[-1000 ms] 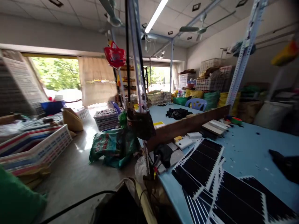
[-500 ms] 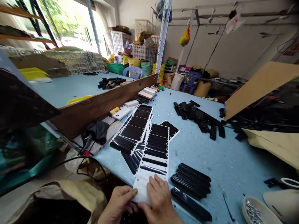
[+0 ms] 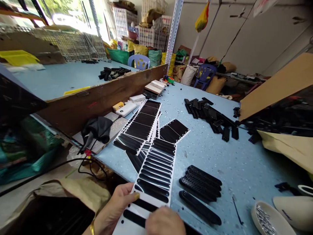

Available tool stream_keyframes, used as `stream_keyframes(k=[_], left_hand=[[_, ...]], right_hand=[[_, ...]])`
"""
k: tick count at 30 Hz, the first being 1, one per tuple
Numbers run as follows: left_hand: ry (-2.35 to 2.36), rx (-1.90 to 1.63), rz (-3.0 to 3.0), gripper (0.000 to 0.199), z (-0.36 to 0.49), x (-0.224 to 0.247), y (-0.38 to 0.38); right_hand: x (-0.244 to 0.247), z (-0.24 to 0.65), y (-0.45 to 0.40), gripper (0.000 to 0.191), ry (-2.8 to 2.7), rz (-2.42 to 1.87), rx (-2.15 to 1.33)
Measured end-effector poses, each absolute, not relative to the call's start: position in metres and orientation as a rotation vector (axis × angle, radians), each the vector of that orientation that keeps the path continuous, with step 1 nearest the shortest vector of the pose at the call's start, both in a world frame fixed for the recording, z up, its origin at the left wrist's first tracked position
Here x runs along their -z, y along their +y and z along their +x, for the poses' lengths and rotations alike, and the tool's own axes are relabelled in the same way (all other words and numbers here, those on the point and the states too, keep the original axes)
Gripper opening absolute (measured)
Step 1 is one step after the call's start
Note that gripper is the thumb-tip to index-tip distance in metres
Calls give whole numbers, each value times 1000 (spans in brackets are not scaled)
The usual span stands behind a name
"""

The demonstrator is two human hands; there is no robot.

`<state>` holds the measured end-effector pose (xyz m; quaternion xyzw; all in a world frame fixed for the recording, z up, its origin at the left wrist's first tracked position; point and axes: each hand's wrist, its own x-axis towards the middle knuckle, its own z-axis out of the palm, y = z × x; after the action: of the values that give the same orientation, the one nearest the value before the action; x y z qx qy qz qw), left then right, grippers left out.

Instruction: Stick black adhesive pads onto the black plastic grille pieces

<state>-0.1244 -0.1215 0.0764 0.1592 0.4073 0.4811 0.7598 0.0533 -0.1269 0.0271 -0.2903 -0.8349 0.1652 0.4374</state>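
A white backing sheet with rows of glossy black, round-ended adhesive strips [image 3: 156, 168] runs from the table edge toward me. My left hand [image 3: 118, 204] pinches its left edge, thumb on top. Over the near end of the sheet is my right hand [image 3: 166, 222], smeared by motion, its fingers curled and partly hidden. To its right lie several black textured bars [image 3: 200, 182] side by side and one smooth black bar [image 3: 199, 207]. Beyond the held sheet, further sheets of black strips [image 3: 144, 120] lie overlapped, with another sheet [image 3: 174, 130] angled to the right.
A pile of black parts [image 3: 210, 117] lies farther back. At right stand a bowl of small metal pieces [image 3: 265, 218] and an open cardboard box [image 3: 276, 85]. A wooden divider [image 3: 97, 101] borders the table's left. An open sack [image 3: 66, 195] stands below at left.
The sheet has been drawn toward me, and its bare lower part has dropped nearer. My left hand has shifted left along its edge; my right hand has moved down. The view has tilted downward.
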Motion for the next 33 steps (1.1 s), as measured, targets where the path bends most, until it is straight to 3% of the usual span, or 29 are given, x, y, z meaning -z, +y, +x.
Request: stream_keyframes(k=[5, 14, 23, 29, 33], left_hand=[[906, -1073, 372, 32, -124, -71, -123], [978, -1083, 464, 30, -117, -77, -117], [1156, -1042, 791, 35, -105, -85, -104], [978, -1019, 616, 36, -105, -81, -102], [1019, -1031, 535, 42, -109, -82, -96]], right_hand=[[-55, 52, -85, 23, -1961, -858, -492], [-39, 38, -87, 22, -2015, -1003, -439], [-60, 41, -71, 16, -1723, -974, -839], [-63, 42, -66, 27, -1537, -1058, -1128], [-78, 51, -47, 22, -1218, -1117, -1264]])
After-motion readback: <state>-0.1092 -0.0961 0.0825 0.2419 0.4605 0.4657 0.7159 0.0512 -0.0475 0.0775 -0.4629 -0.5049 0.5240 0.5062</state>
